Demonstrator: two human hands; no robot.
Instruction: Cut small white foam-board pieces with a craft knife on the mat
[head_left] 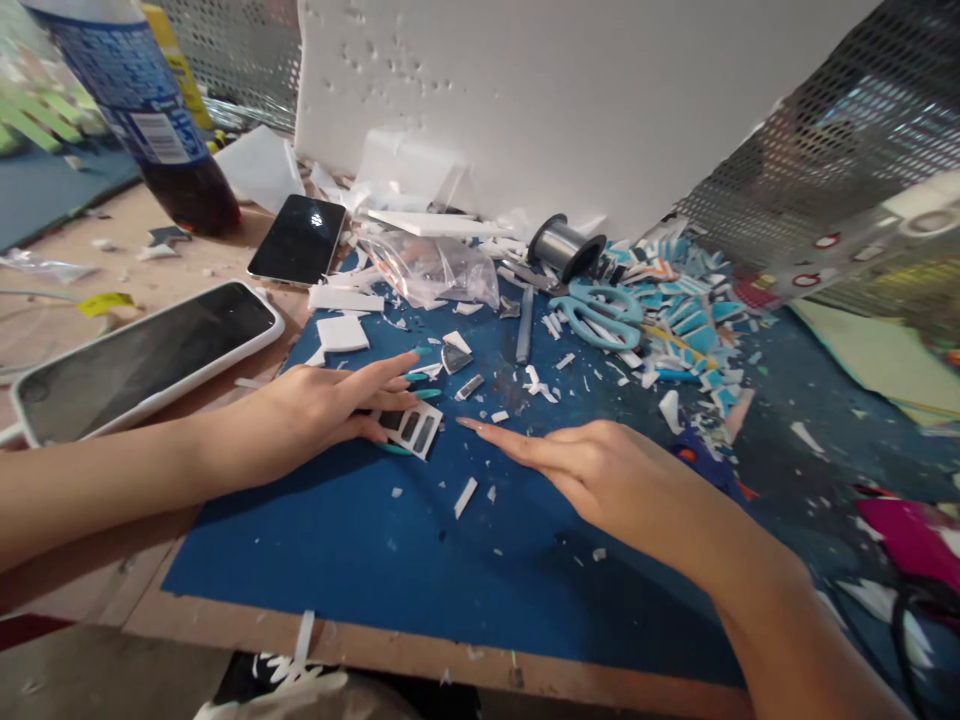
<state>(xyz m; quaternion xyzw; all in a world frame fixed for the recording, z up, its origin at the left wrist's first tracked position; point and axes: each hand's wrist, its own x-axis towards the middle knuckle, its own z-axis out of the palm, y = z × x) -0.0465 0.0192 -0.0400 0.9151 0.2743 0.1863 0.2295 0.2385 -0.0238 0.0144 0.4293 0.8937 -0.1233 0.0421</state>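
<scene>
A flat white piece with dark rectangular openings [409,428] lies on the blue mat [322,560]. My left hand [322,405], with long teal nails, grips it between the thumb at the near side and fingers laid over the far side. Part of the piece is hidden under those fingers. Just right of it, my right hand [592,460] rests low over the mat, index finger stretched toward the piece without touching it. Its other fingers are partly hidden, and no tool shows in it. Close by lie a small slotted offcut [470,387] and a white strip [466,497].
Light-blue scissors [600,315], a wire spool [566,248] and a heap of blue-white scraps [690,300] are behind my right hand. A clear plastic bag [435,265] sits at the back. Two phones [150,360] and a cola bottle [157,120] occupy the left.
</scene>
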